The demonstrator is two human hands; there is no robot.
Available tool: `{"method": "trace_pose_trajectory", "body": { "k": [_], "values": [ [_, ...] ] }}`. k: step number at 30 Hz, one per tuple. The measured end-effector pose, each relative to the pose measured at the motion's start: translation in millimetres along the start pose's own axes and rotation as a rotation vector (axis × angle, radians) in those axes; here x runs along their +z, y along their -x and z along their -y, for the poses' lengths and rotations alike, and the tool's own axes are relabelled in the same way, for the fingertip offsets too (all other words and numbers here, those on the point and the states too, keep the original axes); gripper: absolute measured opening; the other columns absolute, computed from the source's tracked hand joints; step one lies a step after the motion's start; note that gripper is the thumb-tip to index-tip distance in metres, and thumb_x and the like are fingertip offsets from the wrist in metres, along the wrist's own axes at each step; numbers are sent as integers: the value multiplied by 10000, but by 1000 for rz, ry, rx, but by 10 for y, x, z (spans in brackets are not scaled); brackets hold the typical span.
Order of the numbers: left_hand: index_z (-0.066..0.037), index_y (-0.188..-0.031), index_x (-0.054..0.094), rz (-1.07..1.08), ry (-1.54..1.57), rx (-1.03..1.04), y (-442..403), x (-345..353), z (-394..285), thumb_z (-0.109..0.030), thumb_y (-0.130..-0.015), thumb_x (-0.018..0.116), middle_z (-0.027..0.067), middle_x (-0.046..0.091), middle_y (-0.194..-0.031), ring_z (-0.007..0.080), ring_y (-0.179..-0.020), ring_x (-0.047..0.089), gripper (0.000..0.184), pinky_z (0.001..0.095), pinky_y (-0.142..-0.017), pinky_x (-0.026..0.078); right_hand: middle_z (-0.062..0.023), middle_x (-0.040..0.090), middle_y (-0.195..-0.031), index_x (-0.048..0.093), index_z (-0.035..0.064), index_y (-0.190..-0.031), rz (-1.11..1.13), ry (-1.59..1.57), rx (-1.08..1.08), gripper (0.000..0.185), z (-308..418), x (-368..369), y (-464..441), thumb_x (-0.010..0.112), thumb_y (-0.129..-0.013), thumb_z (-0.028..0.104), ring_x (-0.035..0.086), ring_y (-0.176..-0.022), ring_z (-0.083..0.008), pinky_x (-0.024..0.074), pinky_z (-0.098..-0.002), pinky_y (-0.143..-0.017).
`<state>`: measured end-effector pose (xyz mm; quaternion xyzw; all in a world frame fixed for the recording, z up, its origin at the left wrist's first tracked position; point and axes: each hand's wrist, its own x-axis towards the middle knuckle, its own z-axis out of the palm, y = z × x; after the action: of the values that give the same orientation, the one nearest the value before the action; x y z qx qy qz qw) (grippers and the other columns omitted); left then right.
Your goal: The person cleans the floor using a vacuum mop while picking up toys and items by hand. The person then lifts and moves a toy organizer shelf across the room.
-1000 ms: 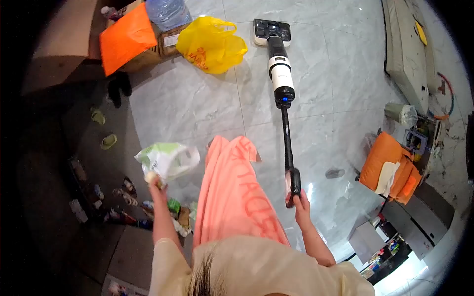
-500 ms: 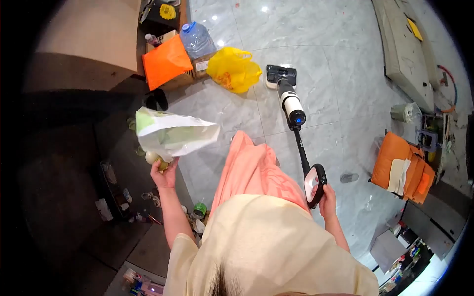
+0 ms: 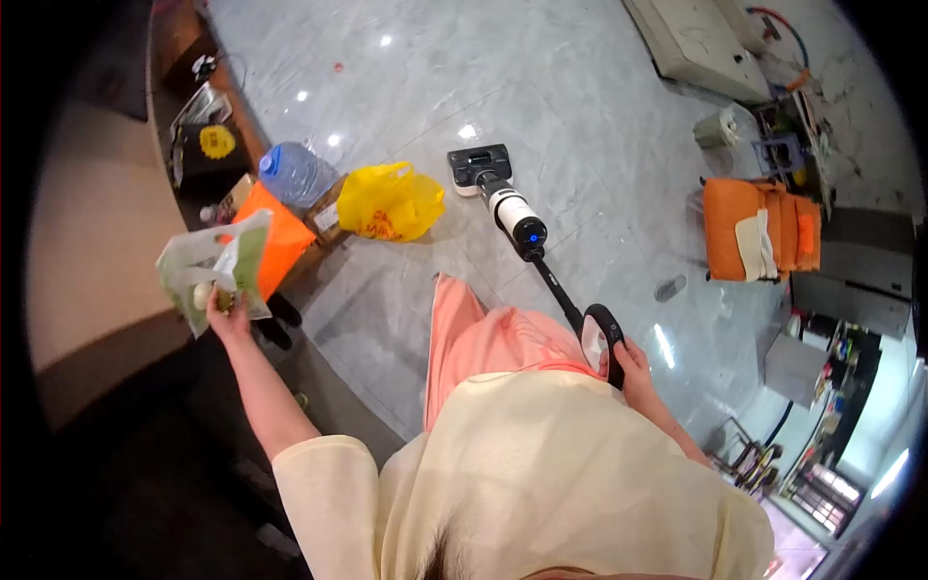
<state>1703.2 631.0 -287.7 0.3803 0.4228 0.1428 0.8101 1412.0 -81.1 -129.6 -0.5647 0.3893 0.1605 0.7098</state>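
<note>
Yellow bag (image 3: 391,201) lying beside cardboard box (image 3: 327,217). Left hand (image 3: 228,314) reaching out left of yellow bag, nearer person: grip holding pale round thing (image 3: 202,295), fingers bending in; white-green plastic bag (image 3: 186,259) hanging at same hand, though I can't tell how firmly it's being held. Right hand (image 3: 631,371), right of yellow bag and nearer person: grip wrapping looped handle (image 3: 613,331) of floor cleaner (image 3: 517,215). Cleaner head (image 3: 480,164) resting on floor (image 3: 599,126), just right of yellow bag.
</note>
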Motion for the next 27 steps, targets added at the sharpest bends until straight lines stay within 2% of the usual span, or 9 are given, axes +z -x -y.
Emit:
{"method": "trace_pose_trajectory", "body": {
  "k": [5,12,14,16,20,22,23,25,27],
  "values": [
    [-132,-1161,629,18,-101,5,-878,310,-366,-155,-821,679,45,584,-1168,270,-1050,561,344,460,-972,427,-13,598,-809,545,58,-1231,-118,-152,9,322,2,329,-383,504,-999,278,574,-686,-96,490,-232,-624],
    [-97,-1089,622,39,-248,-68,-1048,587,117,-75,-798,619,25,651,-1044,204,-1067,581,292,533,-988,379,-3,585,-798,570,44,-1192,-166,-249,-65,313,216,717,-790,516,-991,278,544,-680,-93,460,-235,-638],
    [-82,-1052,613,188,-392,-123,-932,595,655,-69,-788,635,19,655,-981,182,-945,613,266,385,-888,451,4,582,-798,580,43,-1177,-210,-258,-65,304,270,727,-847,522,-987,273,538,-678,-90,454,-234,-636],
    [-59,-1019,596,303,-616,-152,-382,916,1345,-41,-792,647,9,626,-931,133,-794,617,233,232,-688,488,15,579,-801,603,55,-1145,-355,-381,-46,286,366,745,-884,546,-973,276,529,-674,-87,449,-235,-617],
    [-10,-1085,570,640,-585,-658,1423,1791,2626,-156,-865,616,135,610,-1113,185,-866,613,268,367,-855,527,-10,562,-862,578,95,-1164,-307,-547,135,292,490,533,-860,527,-956,293,535,-699,-106,454,-240,-593],
    [29,-1054,570,813,-450,-898,2442,2225,3031,-307,-893,590,203,519,-1293,241,-1017,570,373,434,-1001,440,-41,582,-859,595,91,-1116,-159,-668,16,260,340,390,-1001,496,-959,274,546,-687,-118,451,-266,-583],
    [50,-1193,531,968,-280,-1048,2707,2276,3259,-325,-898,590,200,480,-1372,277,-1154,539,481,406,-1041,411,-35,589,-842,592,89,-1083,-62,-705,-2,238,198,301,-1113,479,-968,264,556,-689,-121,450,-266,-583],
    [17,-1131,585,1183,-255,-1146,3454,2581,3457,-348,-866,632,201,386,-1461,308,-1267,476,454,391,-1068,380,-12,593,-828,579,85,-1080,14,-793,193,249,212,173,-1217,466,-979,283,563,-693,-117,460,-255,-602],
    [-30,-1096,615,1277,-487,-1083,3926,2758,3726,-357,-859,650,155,507,-1359,261,-1195,523,406,372,-1036,388,5,591,-856,563,92,-1142,136,-757,73,294,291,-61,-1370,439,-995,314,564,-728,-106,480,-259,-656]
  ]
}}
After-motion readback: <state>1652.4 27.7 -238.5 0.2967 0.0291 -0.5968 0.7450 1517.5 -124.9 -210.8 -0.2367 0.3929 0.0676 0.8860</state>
